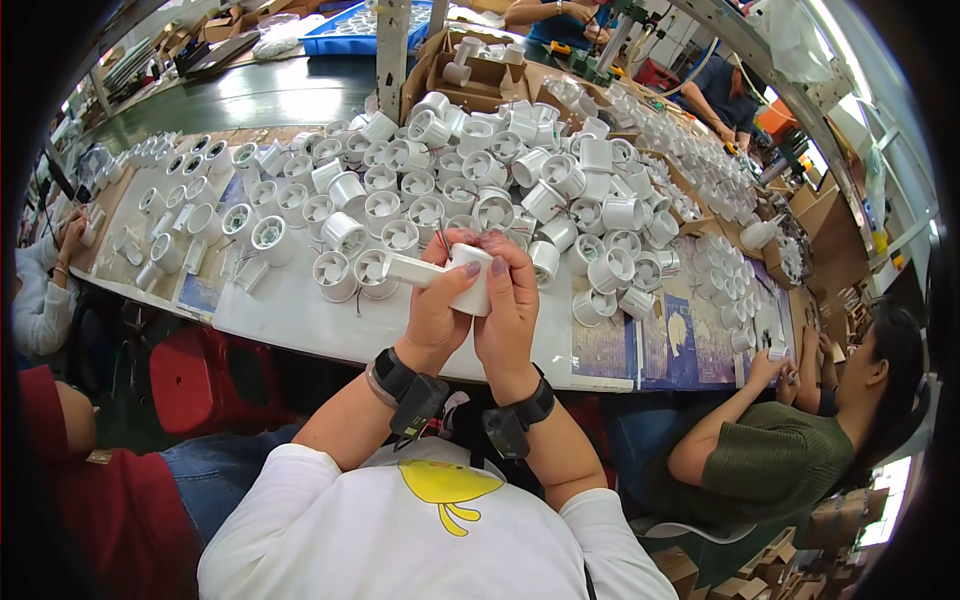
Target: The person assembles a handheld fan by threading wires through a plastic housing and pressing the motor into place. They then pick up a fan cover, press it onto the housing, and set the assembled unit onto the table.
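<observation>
White in colour, a cup (474, 298) with a flat handle (408, 269) was seen, in the head view, between the two hands near the front edge of the table (290, 325). The cup was gripped from the left by the left hand (437, 310) and from the right by the right hand (510, 310); the thumbs were placed on its near side. A black band (400, 378) was worn on each wrist. Beyond the hands, similar cups (495, 213) were heaped. At the left, a red stool (200, 385) was positioned beside the table.
</observation>
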Tool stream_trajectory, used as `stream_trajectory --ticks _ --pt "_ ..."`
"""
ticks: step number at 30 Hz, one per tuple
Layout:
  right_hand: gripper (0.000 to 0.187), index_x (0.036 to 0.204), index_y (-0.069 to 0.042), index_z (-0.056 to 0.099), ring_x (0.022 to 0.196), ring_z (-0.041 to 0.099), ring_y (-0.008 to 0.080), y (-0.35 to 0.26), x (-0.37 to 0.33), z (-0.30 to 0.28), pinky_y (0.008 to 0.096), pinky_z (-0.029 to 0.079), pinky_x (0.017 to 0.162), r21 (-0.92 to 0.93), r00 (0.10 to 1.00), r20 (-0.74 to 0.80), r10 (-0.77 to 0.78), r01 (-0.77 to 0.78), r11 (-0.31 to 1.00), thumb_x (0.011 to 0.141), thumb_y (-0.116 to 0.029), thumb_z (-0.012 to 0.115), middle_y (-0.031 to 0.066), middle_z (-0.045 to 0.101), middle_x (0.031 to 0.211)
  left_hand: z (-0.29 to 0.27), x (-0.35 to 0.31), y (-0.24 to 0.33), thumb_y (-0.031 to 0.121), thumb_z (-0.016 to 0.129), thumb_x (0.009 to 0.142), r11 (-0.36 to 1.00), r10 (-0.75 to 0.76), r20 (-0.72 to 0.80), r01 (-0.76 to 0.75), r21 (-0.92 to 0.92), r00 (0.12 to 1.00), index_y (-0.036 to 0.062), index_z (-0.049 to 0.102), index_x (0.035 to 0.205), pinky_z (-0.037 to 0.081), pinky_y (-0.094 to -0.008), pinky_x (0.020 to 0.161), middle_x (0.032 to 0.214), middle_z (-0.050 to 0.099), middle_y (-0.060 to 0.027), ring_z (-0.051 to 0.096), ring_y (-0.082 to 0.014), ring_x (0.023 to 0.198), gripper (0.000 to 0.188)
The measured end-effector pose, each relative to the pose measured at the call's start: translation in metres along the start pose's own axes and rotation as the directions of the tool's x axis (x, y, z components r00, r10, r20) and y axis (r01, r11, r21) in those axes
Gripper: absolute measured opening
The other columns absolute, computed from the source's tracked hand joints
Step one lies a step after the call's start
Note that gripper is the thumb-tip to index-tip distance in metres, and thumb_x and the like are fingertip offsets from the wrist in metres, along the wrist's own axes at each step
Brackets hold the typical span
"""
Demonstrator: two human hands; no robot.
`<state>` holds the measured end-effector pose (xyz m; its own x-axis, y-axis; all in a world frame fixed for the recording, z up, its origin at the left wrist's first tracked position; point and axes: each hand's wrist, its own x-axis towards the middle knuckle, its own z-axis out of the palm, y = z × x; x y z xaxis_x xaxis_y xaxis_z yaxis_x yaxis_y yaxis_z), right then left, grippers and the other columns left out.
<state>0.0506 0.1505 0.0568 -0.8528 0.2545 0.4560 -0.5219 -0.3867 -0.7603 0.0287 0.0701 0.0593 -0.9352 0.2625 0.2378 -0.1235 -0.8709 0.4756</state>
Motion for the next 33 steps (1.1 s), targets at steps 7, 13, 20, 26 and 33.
stream_trajectory --ticks 7,13,20,26,33 --pt "0.026 0.122 -0.003 0.052 0.123 0.047 0.0213 -0.013 -0.001 0.005 0.034 0.034 0.107 -0.025 0.997 0.076 -0.002 0.004 1.0 0.098 -0.01 0.051 0.0121 0.05 0.131 0.002 0.004 0.011 0.018 0.06 0.081 0.985 -0.137 -0.068 0.128 -0.118 0.988 0.0133 0.049 0.113 0.043 -0.0351 0.097 0.111 0.053 -0.0041 0.054 -0.0201 0.107 0.033" --pt "0.028 0.124 -0.002 0.051 0.123 0.048 0.0214 0.0 -0.002 -0.002 0.0337 0.036 0.106 -0.034 0.997 0.069 0.046 -0.043 0.998 0.097 -0.01 0.051 0.0117 0.049 0.134 -0.005 0.003 0.002 0.018 0.06 0.081 0.973 -0.13 -0.088 0.11 -0.201 0.988 0.0135 0.05 0.11 0.044 -0.0346 0.096 0.109 0.054 -0.0034 0.054 -0.0196 0.105 0.031" --pt "0.032 0.129 -0.002 0.05 0.123 0.049 0.0218 -0.001 -0.002 -0.002 0.0345 0.037 0.105 -0.174 1.0 -0.001 0.01 -0.01 0.985 0.099 -0.014 0.049 0.0109 0.052 0.132 -0.005 0.007 -0.004 0.015 0.059 0.082 0.964 -0.066 -0.088 0.041 -0.263 0.994 0.0127 0.051 0.11 0.045 -0.0344 0.095 0.106 0.054 -0.0045 0.054 -0.0194 0.106 0.03" --pt "0.038 0.136 -0.007 0.041 0.121 0.049 0.0198 -0.002 0.003 -0.025 0.0341 0.037 0.105 -0.194 0.986 0.106 0.126 -0.104 0.975 0.101 -0.019 0.045 0.0098 0.048 0.133 -0.018 0.017 0.015 0.017 0.063 0.085 0.61 0.118 0.256 -0.273 0.744 0.96 0.0066 0.047 0.119 0.041 -0.0344 0.099 0.122 0.05 -0.0094 0.051 -0.0205 0.113 0.039" --pt "0.051 0.145 -0.012 0.025 0.126 0.046 0.0223 -0.008 0.005 -0.017 0.0382 0.036 0.107 0.296 0.938 0.041 0.345 -0.341 0.892 0.102 -0.033 0.041 0.01 0.046 0.135 -0.02 0.01 0.005 0.023 0.055 0.093 0.67 0.128 0.355 -0.345 0.657 0.926 0.0055 0.042 0.126 0.034 -0.0367 0.106 0.142 0.038 -0.0144 0.043 -0.0226 0.124 0.04"
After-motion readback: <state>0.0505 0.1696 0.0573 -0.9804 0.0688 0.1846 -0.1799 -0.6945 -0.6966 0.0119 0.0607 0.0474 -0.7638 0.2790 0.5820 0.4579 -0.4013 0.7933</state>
